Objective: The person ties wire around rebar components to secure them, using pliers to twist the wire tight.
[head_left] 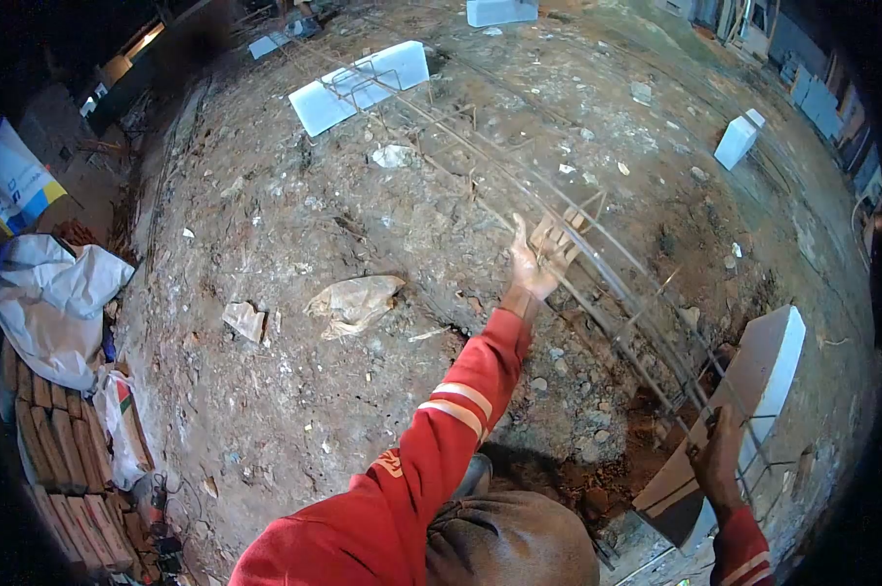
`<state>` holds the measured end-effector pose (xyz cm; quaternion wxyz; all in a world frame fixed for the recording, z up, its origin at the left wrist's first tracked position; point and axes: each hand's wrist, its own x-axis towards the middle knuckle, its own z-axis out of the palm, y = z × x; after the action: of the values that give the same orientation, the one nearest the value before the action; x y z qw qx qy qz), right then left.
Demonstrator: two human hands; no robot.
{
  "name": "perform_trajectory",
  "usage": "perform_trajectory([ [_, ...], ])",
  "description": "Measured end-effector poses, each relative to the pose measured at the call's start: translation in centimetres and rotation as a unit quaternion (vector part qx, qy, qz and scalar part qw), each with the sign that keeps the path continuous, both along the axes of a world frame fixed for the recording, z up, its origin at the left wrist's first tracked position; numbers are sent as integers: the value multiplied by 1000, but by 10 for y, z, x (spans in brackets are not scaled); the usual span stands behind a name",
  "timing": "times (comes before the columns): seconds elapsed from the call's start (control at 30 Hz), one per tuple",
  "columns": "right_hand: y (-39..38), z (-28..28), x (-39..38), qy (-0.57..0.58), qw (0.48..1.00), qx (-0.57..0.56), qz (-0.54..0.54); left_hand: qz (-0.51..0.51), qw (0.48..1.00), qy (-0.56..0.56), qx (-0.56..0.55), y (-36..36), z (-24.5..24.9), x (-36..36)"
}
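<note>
A long rebar cage (612, 280) of thin steel bars tied with stirrups runs from the upper left to the lower right. My left hand (543, 256) is stretched out under its middle, palm up and fingers spread against or just below the bars. Near the lower right end, my right hand (719, 459) is closed round the bars. Below that end is a large pale block (765, 376), tilted, with a white face and a brownish side. The far part of the cage passes over a white block (363, 86). Both sleeves are red with pale stripes.
Rough dirt ground (236, 361) with rubble lies all around. Another white block (738, 143) stands at the right, and one (501, 12) at the top. Stacked bricks (58, 444) and a white sack (55, 303) are at the left. A crumpled bag (355, 303) lies left of my arm.
</note>
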<state>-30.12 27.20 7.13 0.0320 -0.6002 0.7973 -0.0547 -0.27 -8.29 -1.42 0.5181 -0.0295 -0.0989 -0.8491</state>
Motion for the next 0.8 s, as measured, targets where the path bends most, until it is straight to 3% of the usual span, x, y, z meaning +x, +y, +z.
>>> perform_trajectory([
  [0.07,3,-12,3,97,993,18,60,14,999,-24,-19,5,-7,4],
  [0.17,3,-12,5,5,999,30,9,8,999,-48,-25,8,-4,6],
  [0.23,4,-10,9,59,997,38,34,10,998,-61,-34,7,-8,9],
  [0.3,4,-5,15,110,992,41,55,7,983,-176,49,10,-7,15],
  [0.33,7,-1,19,87,993,57,52,44,953,-284,95,16,-8,15],
  [0.37,10,5,23,63,994,73,49,47,952,-288,91,20,-17,17],
  [0.43,13,32,46,34,994,77,63,219,917,-314,113,21,-43,18],
  [0.47,13,51,58,9,993,88,77,220,916,-317,108,24,-47,25],
  [0.53,8,85,65,-17,991,93,91,376,703,-598,78,30,-44,51],
  [0.57,2,102,64,-66,986,134,79,380,703,-598,72,34,-22,59],
  [0.63,-5,113,55,-116,977,169,68,414,601,-661,-174,56,57,57],
  [0.67,-8,109,41,-98,990,37,99,452,563,-651,-234,67,93,42],
  [0.7,-11,108,27,-79,984,-96,128,390,597,-625,-318,67,113,30],
  [0.73,-14,110,15,-79,983,-101,130,322,622,-592,-398,67,132,18],
  [0.8,-19,112,-10,-38,977,-197,69,149,510,-613,-584,80,178,-8],
])
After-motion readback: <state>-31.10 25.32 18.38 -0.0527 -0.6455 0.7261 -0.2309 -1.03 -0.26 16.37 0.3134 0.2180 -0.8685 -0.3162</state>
